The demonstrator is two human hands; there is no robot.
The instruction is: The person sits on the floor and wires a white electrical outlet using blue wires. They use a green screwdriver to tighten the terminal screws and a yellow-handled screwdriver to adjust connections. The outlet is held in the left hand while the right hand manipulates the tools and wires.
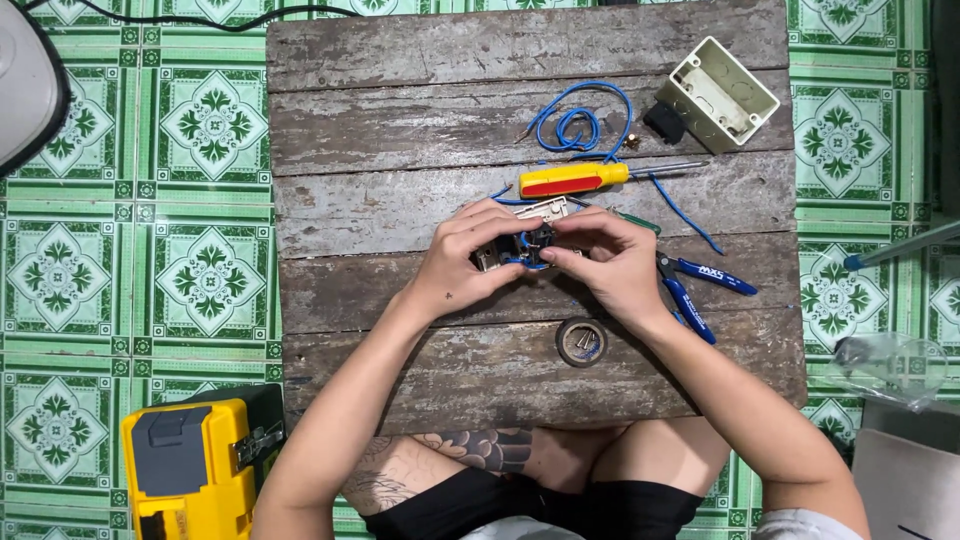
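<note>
Gripping a small switch part mid-board, left hand and right hand both pinch it, screwdriver just above, pliers right, tape roll below, board edges well apart.

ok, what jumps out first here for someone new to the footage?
Both hands, left hand and right hand, meet mid-board on a small electrical fitting with blue wiring. Behind them lies a red-and-yellow screwdriver. A yellow tool case sits on the green patterned floor tiles, lower left.
</note>
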